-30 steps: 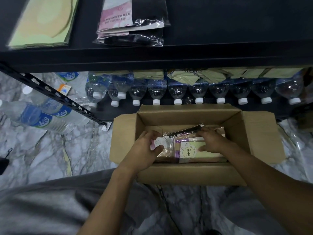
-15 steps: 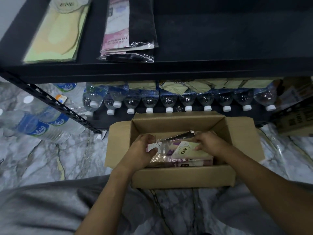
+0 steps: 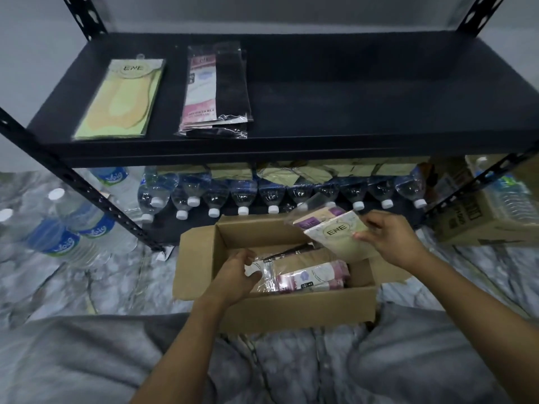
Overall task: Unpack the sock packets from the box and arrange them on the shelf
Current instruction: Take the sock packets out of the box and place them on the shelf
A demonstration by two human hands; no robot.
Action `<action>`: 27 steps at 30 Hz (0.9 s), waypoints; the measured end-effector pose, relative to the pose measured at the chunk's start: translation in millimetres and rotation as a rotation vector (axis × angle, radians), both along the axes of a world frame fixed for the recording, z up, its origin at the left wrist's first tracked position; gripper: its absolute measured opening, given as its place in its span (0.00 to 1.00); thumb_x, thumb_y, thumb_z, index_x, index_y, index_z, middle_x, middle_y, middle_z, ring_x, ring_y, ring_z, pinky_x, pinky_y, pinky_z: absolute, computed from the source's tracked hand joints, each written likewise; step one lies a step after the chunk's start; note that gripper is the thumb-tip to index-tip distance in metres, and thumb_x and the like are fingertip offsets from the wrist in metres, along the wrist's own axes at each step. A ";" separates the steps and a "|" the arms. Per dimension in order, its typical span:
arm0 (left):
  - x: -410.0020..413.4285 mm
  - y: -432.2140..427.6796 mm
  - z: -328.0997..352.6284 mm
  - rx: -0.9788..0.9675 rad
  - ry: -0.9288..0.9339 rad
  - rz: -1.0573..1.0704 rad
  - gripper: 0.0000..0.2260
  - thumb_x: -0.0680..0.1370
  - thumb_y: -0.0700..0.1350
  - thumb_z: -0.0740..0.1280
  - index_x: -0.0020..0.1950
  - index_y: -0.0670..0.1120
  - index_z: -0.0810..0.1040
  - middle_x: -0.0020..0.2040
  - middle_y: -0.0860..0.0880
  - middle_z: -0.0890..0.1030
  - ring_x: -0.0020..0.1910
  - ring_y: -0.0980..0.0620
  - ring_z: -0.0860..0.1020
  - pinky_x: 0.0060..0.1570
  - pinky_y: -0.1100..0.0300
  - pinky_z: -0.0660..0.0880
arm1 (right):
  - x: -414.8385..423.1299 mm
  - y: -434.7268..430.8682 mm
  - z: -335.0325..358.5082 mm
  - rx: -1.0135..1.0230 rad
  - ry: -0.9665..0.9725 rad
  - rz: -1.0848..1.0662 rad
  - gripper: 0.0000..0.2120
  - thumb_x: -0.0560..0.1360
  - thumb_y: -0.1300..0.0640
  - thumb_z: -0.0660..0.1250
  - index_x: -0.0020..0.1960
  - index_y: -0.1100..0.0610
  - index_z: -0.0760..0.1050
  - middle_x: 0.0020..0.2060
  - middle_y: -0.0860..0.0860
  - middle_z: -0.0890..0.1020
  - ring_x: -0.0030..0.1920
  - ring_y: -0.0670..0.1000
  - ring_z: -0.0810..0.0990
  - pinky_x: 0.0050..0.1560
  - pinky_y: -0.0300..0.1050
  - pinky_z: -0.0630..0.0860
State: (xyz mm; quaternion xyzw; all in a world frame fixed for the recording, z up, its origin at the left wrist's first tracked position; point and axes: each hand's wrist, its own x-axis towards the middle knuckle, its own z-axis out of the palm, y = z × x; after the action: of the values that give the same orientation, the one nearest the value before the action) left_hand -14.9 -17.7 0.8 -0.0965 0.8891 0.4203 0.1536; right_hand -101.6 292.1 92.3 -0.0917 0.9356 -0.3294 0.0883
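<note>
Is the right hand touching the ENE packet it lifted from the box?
Touching: in the head view, the right hand pinches the ENE packet at its edge.

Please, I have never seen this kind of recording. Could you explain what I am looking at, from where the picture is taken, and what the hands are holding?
The camera sits on a person's head and looks down at their bare hands; no machine is here. An open cardboard box stands on the marble floor, with sock packets inside. The right hand holds a pale packet marked ENE above the box, with a purple packet behind it. The left hand rests on the packets still in the box. On the black shelf lie a yellow-green packet and a pink and black pile. Water bottles lie below.
</note>
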 end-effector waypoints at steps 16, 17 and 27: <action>-39.1 51.3 -58.0 -0.116 -0.368 0.175 0.28 0.75 0.52 0.71 0.69 0.39 0.68 0.67 0.40 0.75 0.66 0.42 0.73 0.58 0.58 0.69 | 0.2 34.0 0.8 -0.110 0.069 -0.075 0.07 0.68 0.60 0.75 0.43 0.52 0.81 0.41 0.51 0.83 0.42 0.53 0.80 0.43 0.44 0.74; -41.9 52.0 -63.5 -0.122 -0.387 0.194 0.29 0.75 0.52 0.71 0.70 0.38 0.67 0.68 0.39 0.74 0.67 0.42 0.73 0.59 0.57 0.69 | -0.4 33.4 1.3 -0.132 0.071 -0.065 0.09 0.68 0.61 0.75 0.41 0.48 0.79 0.40 0.48 0.83 0.42 0.51 0.80 0.42 0.39 0.73; -62.4 58.9 -109.8 -0.086 -0.445 0.327 0.38 0.69 0.54 0.76 0.70 0.36 0.65 0.68 0.40 0.72 0.67 0.43 0.72 0.58 0.60 0.72 | -4.0 24.6 4.6 -0.163 0.070 -0.021 0.10 0.64 0.52 0.74 0.32 0.39 0.76 0.35 0.39 0.80 0.39 0.41 0.79 0.36 0.28 0.70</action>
State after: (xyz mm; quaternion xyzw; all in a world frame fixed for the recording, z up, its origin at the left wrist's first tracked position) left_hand -77.3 41.2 -109.0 -0.3351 0.8231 0.3698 0.2711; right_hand -105.6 316.8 96.9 -0.1004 0.9091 -0.4020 0.0442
